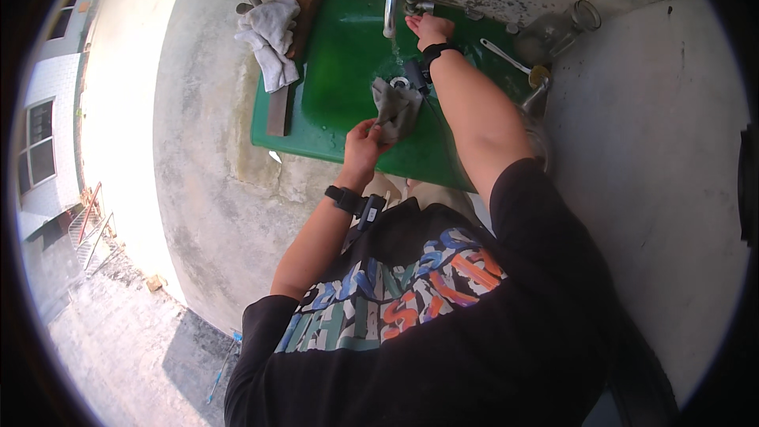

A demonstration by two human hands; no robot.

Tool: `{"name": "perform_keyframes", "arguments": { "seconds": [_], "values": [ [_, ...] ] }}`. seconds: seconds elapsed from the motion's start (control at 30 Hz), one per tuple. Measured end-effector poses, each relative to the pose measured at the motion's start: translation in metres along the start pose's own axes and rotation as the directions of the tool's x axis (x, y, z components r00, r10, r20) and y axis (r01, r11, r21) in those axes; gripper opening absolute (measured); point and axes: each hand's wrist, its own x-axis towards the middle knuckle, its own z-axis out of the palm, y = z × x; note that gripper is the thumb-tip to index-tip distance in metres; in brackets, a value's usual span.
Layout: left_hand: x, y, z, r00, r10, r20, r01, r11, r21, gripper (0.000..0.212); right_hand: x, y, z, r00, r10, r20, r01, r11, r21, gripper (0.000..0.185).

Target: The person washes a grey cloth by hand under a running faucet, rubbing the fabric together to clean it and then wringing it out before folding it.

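My left hand (360,151) pinches the edge of a wet-looking grey cloth (396,111) near the front of a green sink basin (335,71). The cloth hangs over the basin floor, beside a round drain (400,81) that it partly covers. Above it, a thin stream of water (395,47) runs from a curved metal faucet (391,3). My right hand (434,31) is at the faucet's base, right by the tap handle (424,8). Its fingers are partly hidden, so their grip on the handle is unclear.
A crumpled whitish cloth (273,41) lies over a brown board (307,3) along the basin's left side. On the right are a white-handled brush (504,54) and a clear glass jar (536,41). Concrete walls stand behind and to the right (640,130).
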Motion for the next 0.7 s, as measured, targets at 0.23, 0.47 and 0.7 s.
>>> {"name": "perform_keyframes", "arguments": {
  "seconds": [0.23,0.47,0.7],
  "values": [
    [-0.002,0.001,0.003,1.000,0.006,0.000,-0.006,1.000,0.009,0.034,0.001,-0.002,0.002,1.000,0.020,-0.024,-0.020,1.000,0.005,0.014],
    [-0.006,0.007,0.008,1.000,-0.002,0.011,0.001,0.999,0.039,0.034,0.005,-0.004,0.005,0.996,0.060,-0.059,-0.065,0.994,-0.083,0.008],
    [-0.002,0.005,0.009,1.000,0.009,0.006,-0.009,0.999,0.041,0.034,-0.009,-0.009,0.012,0.995,0.036,-0.095,-0.050,0.987,-0.151,0.010]
  ]
}}
